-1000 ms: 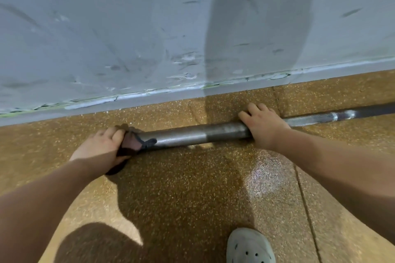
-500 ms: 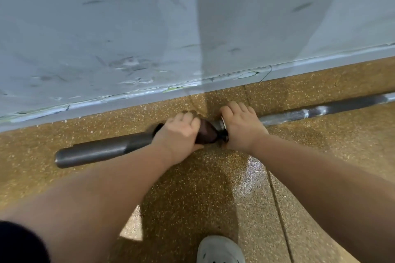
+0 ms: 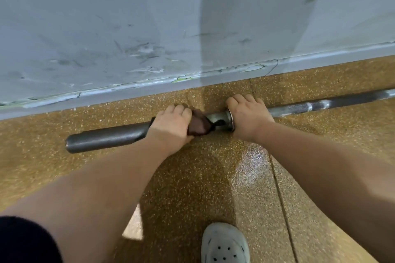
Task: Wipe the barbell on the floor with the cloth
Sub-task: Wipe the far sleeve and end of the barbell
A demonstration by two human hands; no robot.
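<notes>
Brown cloth [image 3: 197, 125] wrapped on barbell [image 3: 106, 137], left hand [image 3: 171, 126] clenching it; right hand [image 3: 249, 116] grips bar.

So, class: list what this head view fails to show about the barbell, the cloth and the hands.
- Barbell: its right end is cut off by the frame edge.
- Cloth: mostly hidden under the left hand.
- Right hand: its grip's underside is hidden by the hand itself.
- Shoe: cut off by the bottom edge.

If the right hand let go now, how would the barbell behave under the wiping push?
The barbell is round metal lying on smooth floor, so it would probably roll. It looks heavy and rigid, unlikely to flex or slide far under the cloth.
</notes>
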